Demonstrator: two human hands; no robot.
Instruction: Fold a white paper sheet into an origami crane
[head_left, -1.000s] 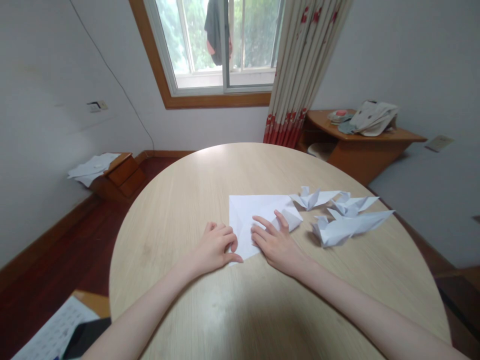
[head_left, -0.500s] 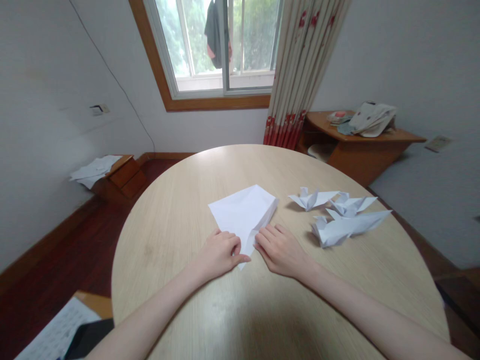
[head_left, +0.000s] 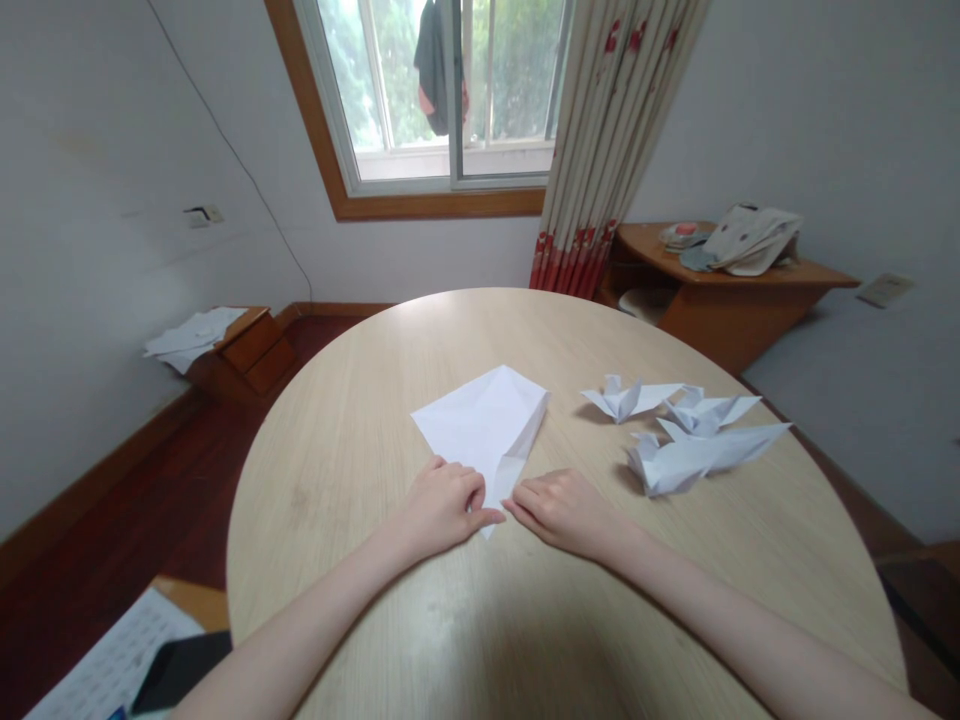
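A white folded paper sheet (head_left: 484,420) lies on the round wooden table (head_left: 375,400), one corner pointing toward me. My left hand (head_left: 442,505) is curled, with thumb and forefinger pinched on that near corner. My right hand (head_left: 562,510) lies low on the table just right of the corner, fingers stretched together toward the left, their tips touching the paper's near edge.
Three folded paper figures (head_left: 622,397) (head_left: 709,408) (head_left: 690,455) sit on the table to the right. Behind stand a wooden side desk (head_left: 750,290) with cloth items, a curtain (head_left: 600,150) and a window (head_left: 450,90). A low cabinet (head_left: 244,345) is on the floor at left.
The paper was turned counter-clockwise, so a corner points at me. My right hand slid off the sheet's middle back to its near corner. The left hand stayed on the corner.
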